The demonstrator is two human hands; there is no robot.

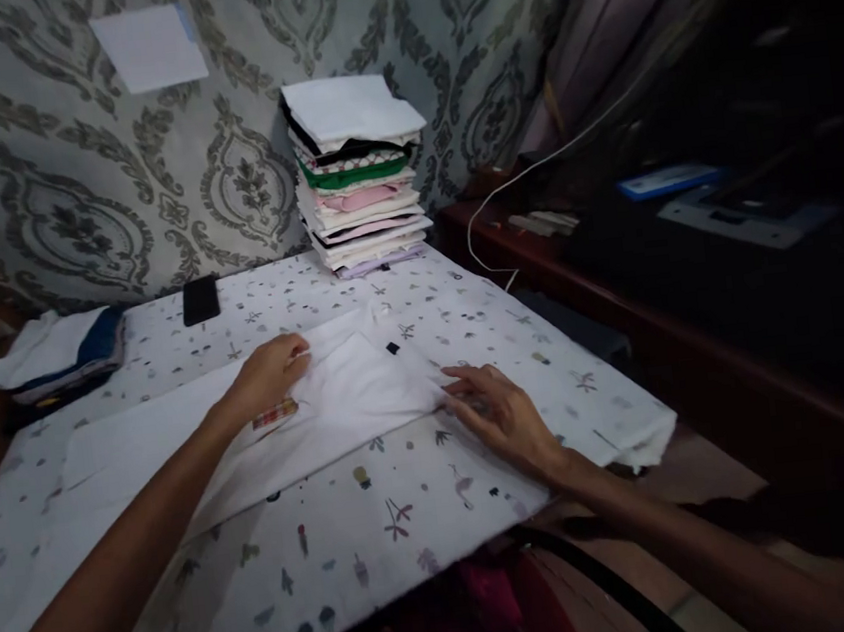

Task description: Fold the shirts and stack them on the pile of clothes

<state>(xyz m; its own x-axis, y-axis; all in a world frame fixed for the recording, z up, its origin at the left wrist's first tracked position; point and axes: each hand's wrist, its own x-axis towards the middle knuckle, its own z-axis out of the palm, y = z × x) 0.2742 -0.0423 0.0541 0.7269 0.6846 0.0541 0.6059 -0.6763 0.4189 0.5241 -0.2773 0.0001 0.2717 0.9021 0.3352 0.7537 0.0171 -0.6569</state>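
A white shirt (pixel 354 388) lies partly folded lengthwise across the table, with wrinkles near its right end. It carries a small black label or mark and a red-and-yellow printed patch (pixel 275 414). Over the middle of the shirt, my left hand (pixel 269 374) has its fingers bent and closed on the cloth beside a raised fold. At the right end, the thumb and forefinger of my right hand (pixel 504 413) pinch the shirt's edge. The other fingers of that hand are partly hidden.
A tall stack of folded clothes (pixel 359 182) stands at the back against the patterned wall. A black phone (pixel 200 300) and a smaller folded pile (pixel 64 354) lie at the left. White cable (pixel 510 184) hangs by a dark red desk (pixel 665 331) at right.
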